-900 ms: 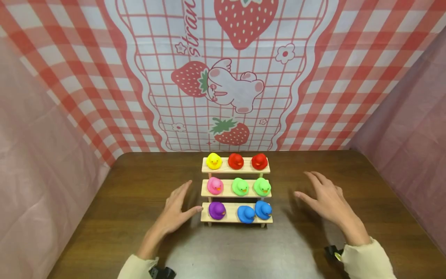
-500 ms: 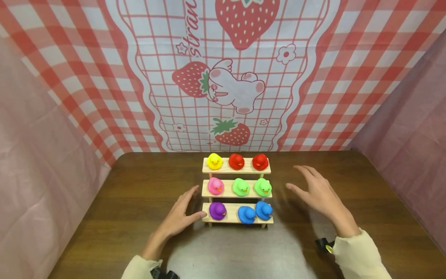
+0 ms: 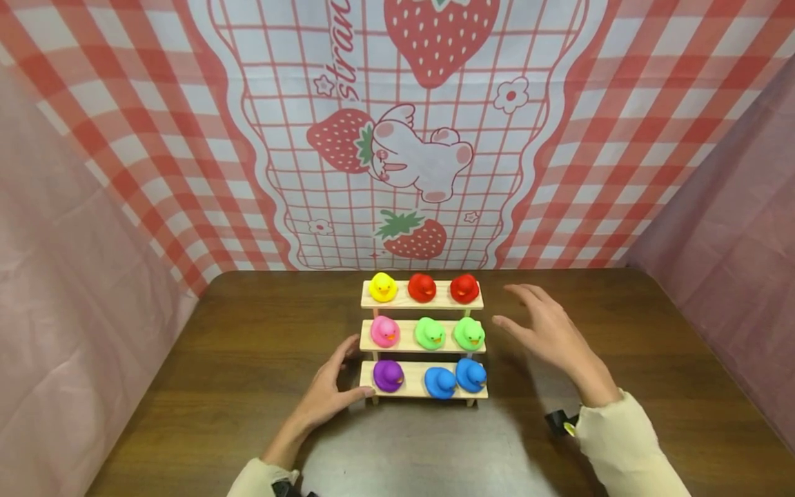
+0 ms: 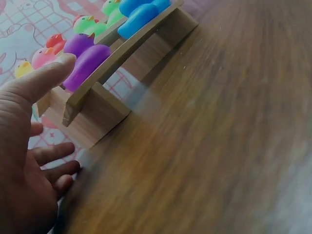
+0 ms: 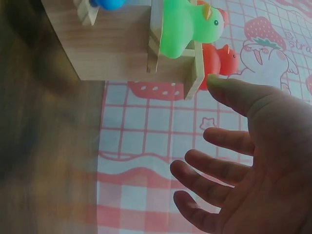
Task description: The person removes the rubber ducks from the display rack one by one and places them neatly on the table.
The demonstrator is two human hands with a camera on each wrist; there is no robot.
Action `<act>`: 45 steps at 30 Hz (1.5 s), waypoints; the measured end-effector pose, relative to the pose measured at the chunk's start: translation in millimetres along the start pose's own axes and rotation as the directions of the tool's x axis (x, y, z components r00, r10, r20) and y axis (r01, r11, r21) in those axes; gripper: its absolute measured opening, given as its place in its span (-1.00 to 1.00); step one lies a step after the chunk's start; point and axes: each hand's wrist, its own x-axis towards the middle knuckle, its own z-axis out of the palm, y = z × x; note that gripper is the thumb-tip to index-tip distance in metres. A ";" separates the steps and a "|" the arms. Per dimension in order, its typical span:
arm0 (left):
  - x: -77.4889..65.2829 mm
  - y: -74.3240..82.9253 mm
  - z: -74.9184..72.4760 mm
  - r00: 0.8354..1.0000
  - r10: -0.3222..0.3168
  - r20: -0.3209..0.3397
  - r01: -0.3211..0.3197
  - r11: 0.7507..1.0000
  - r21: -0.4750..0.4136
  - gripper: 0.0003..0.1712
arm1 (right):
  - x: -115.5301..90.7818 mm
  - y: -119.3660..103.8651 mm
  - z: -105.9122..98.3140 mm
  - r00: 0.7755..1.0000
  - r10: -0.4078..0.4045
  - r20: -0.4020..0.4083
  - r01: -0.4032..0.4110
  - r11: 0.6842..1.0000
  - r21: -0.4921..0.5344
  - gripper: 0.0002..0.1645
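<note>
A three-tier wooden stand [image 3: 406,338] holds rubber ducks: a yellow duck [image 3: 382,288] and two red ducks [image 3: 422,288] on top, a pink duck [image 3: 385,332] and two green ducks [image 3: 430,333] in the middle, a purple duck [image 3: 388,376] and two blue ducks [image 3: 440,383] at the bottom. My left hand [image 3: 326,393] is at the stand's left end, thumb by the lowest shelf's corner; whether it touches, I cannot tell. To the right of the stand, my right hand [image 3: 549,331] hovers apart from it, fingers spread and holding nothing in the right wrist view.
The stand is on a brown wooden table [image 3: 422,449], near its back edge. Behind rises a red-and-white checked cloth [image 3: 267,172] with strawberry prints. Pink curtains [image 3: 81,276] hang at both sides.
My right hand has moved left, closer to the stand. My left hand has shifted right and slightly toward the front, up to the stand's left end. The ducks have kept their places.
</note>
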 end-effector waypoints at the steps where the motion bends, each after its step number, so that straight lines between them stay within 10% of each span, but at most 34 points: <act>1: 0.4 -1.3 0.9 1.000 0.025 -0.005 -0.025 1.000 -0.014 0.19 | 1.5 -0.9 0.2 1.000 -0.002 0.002 0.002 1.000 0.001 -0.24; 8: 5.0 -1.7 4.7 0.994 0.104 0.013 -0.103 0.993 -0.062 0.41 | 9.7 -5.5 0.8 1.000 -0.020 0.016 0.020 1.000 0.007 -0.23; 45: 16.5 3.0 18.0 0.996 0.038 0.075 -0.026 0.986 -0.164 0.67 | 41.4 -33.2 16.1 0.992 -0.118 -0.038 0.121 0.988 0.096 -0.33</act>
